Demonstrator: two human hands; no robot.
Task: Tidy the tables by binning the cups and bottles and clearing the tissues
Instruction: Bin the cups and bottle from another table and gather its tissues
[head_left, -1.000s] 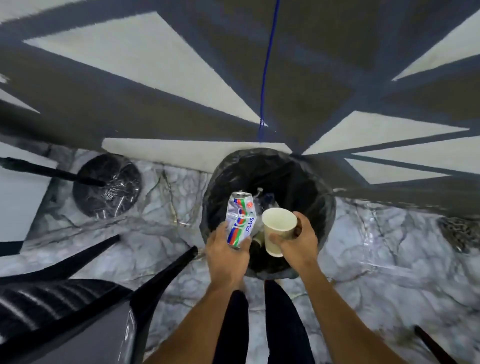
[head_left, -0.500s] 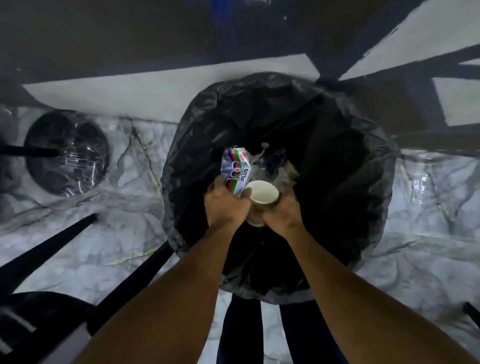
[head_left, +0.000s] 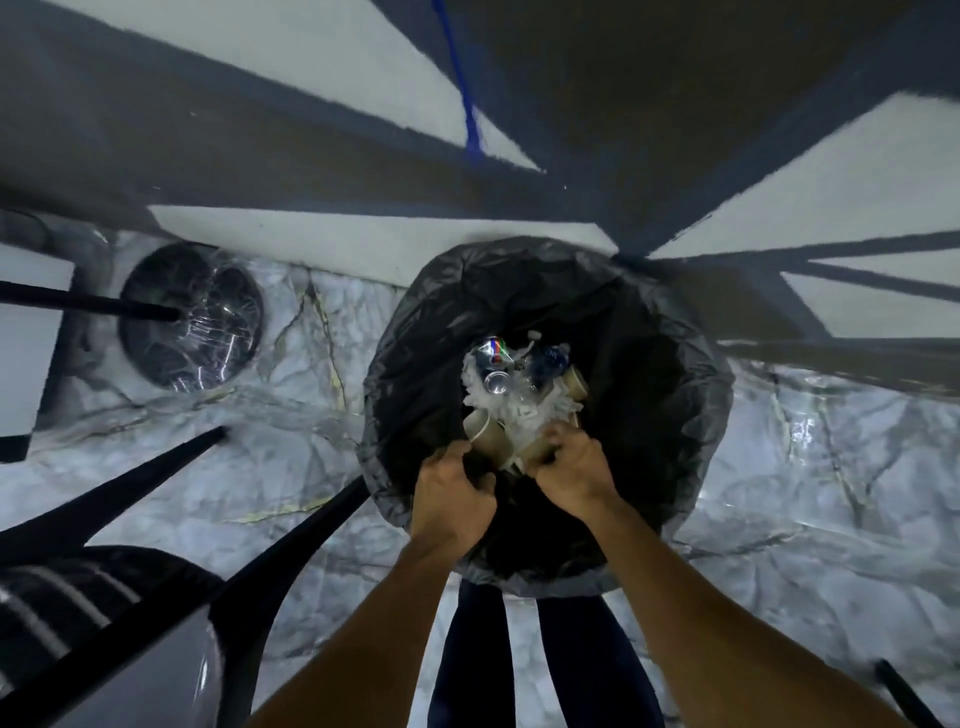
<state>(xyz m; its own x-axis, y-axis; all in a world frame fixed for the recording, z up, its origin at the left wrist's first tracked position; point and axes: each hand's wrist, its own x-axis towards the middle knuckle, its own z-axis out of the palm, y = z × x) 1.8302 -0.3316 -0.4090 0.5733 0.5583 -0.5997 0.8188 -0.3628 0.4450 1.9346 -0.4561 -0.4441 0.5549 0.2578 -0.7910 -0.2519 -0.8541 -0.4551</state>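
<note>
A bin lined with a black bag stands on the floor right below me. At its bottom lie a crushed drink can, a plastic bottle, white tissues and several brown paper cups. My left hand hangs over the near side of the bin mouth, fingers loosely curled and empty. My right hand is beside it, also curled downward, with nothing clearly in it; a brown cup shows just past its fingertips, down in the bin.
The floor is grey marble under plastic film. A round black table base with its pole stands at the left. Black chair legs and a chair seat reach in from the lower left. My legs stand against the bin.
The can has left my left hand and the paper cup my right; both now lie in the bin. My hands have drawn back toward the bin's near edge.
</note>
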